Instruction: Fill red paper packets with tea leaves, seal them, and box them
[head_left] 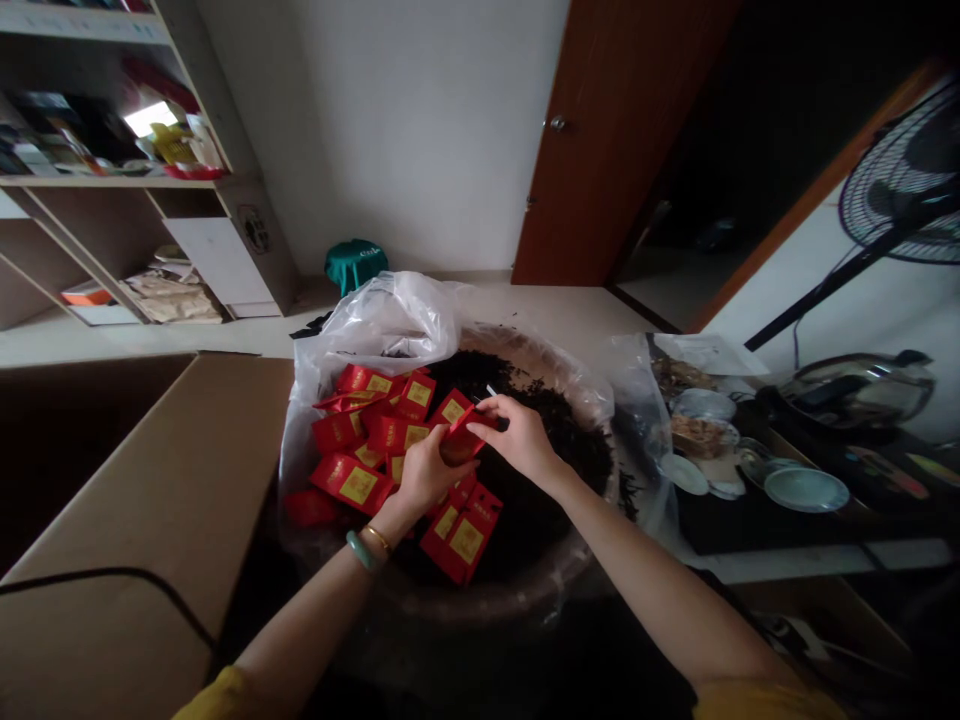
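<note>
My left hand [426, 470], with a jade bangle and a gold bracelet at the wrist, is closed around a red packet [466, 436] with a gold label. My right hand [523, 440] pinches the packet's upper edge between thumb and fingers. A thin white-tipped stick [491, 391] shows above the right fingers; what it is I cannot tell. Several more red packets [358, 482] lie heaped beneath and left of my hands. They rest on dark dried leaves [559, 430], like loose tea, in a wide round basket [502, 606] with a clear plastic liner [390, 310].
An open cardboard box [157, 500] stands on the left. To the right, a low table holds small dishes [806, 488] and a glass-lidded pot [862, 390]. A standing fan [904, 185], a wooden door [600, 140] and a shelf unit [247, 240] are farther back.
</note>
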